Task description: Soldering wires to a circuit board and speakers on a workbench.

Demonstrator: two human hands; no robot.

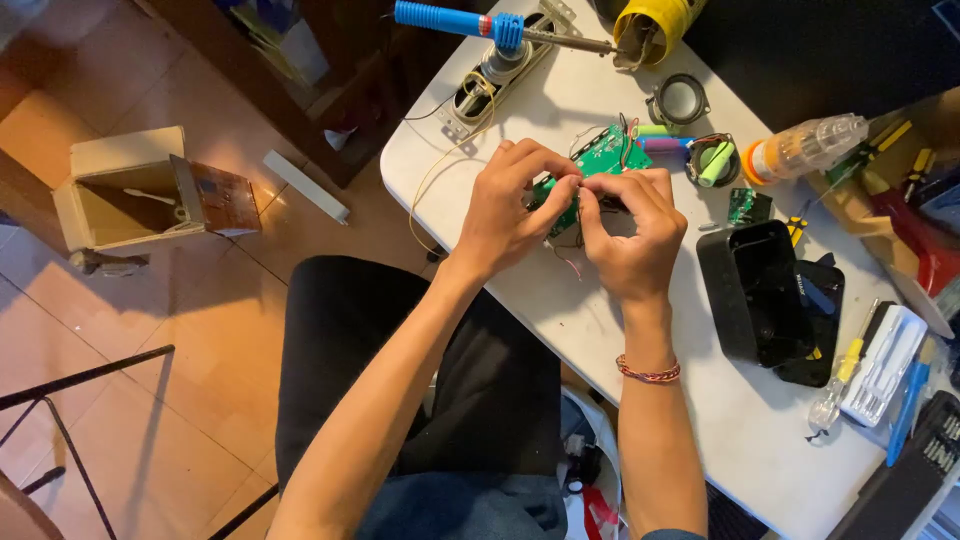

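Both hands, left (505, 205) and right (632, 232), pinch and half-hide the green circuit board (600, 160).

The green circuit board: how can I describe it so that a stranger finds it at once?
On the white table, look where the left hand and right hand meet. Both pinch the green circuit board, which trails thin wires. A smaller green board lies untouched beside the black box.

A home repair bench for electronics

We see a soldering iron (470, 22), screwdrivers (880, 365) and loose parts on a white table (620, 340) (tiled floor (200, 330) beneath).
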